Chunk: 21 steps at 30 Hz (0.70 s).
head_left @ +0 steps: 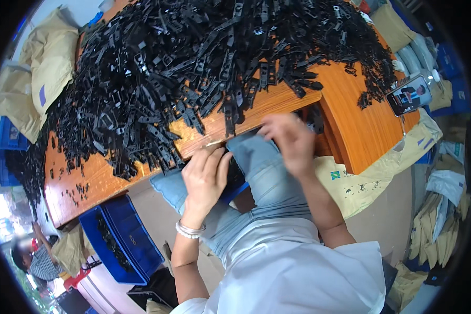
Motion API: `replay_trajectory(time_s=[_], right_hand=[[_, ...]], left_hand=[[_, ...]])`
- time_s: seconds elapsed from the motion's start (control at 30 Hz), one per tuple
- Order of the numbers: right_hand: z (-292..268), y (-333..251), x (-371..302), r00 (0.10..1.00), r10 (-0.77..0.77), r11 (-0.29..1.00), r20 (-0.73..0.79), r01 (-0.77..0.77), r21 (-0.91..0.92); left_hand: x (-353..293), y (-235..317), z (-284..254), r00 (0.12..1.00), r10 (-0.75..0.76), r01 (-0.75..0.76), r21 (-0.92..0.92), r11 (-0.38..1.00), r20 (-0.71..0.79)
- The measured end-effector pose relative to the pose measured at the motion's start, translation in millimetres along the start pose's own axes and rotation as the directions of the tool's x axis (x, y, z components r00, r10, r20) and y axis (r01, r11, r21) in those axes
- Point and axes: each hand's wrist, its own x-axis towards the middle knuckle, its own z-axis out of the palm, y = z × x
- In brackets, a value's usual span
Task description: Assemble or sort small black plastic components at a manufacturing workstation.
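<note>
A big heap of black plastic parts (193, 57), long and slotted, covers most of the wooden table (371, 123). My left hand (206, 170) is at the table's near edge above my lap, fingers curled together. A thin, pale edge shows at its fingertips, but what it grips is too small to make out. To the right, my right hand (292, 141) is raised over my thigh beside the table's open recess. Motion smears its fingers, and I cannot tell whether anything is in them.
A blue bin (121, 238) with black parts stands below the table at left. Brown paper sacks (55, 57) lie at far left. A phone (409, 96) leans at the table's right end, above a printed sack (366, 193). Another person (39, 261) is at lower left.
</note>
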Motion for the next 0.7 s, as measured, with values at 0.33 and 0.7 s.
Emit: replay_trajectory(time_s=[0.33, 0.7], right_hand=[[-88, 55, 132, 0.904, -0.372, 0.571, -0.213, 0.042, -0.820], [-23, 54, 128, 0.878, -0.456, 0.660, -0.147, 0.223, -0.717]], left_hand=[[97, 15, 118, 0.870, 0.458, -0.477, 0.075, 0.876, 0.185], [94, -3, 91, 0.946, 0.306, -0.313, 0.063, 0.948, 0.104]])
